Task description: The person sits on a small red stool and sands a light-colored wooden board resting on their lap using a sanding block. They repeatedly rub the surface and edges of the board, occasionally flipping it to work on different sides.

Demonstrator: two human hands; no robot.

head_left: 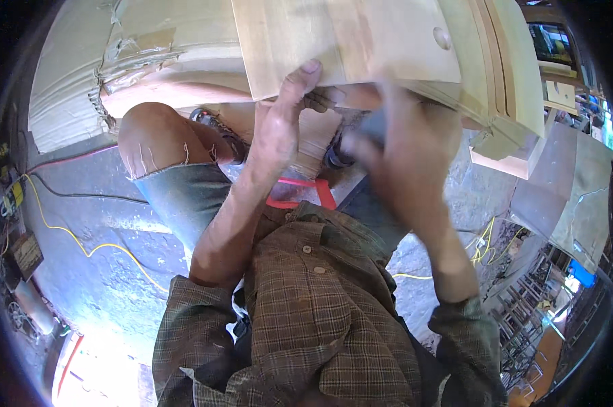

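A pale wooden board (347,47) with a round hollow near its right edge lies in front of me at the top of the view. My left hand (283,119) grips its near edge, thumb on the top face and fingers curled underneath. By the near right part of the same edge is my right hand (412,149), smeared by motion. Its fingers are too blurred to show whether they touch the board or hold anything.
Worn cardboard (177,41) covers the surface left of the board. A grooved wooden piece (500,61) stands at the right. Below, a red frame-like thing (325,195) is between my legs. A yellow cord (89,252) crosses the floor at left. Metal frames (527,305) are stacked at lower right.
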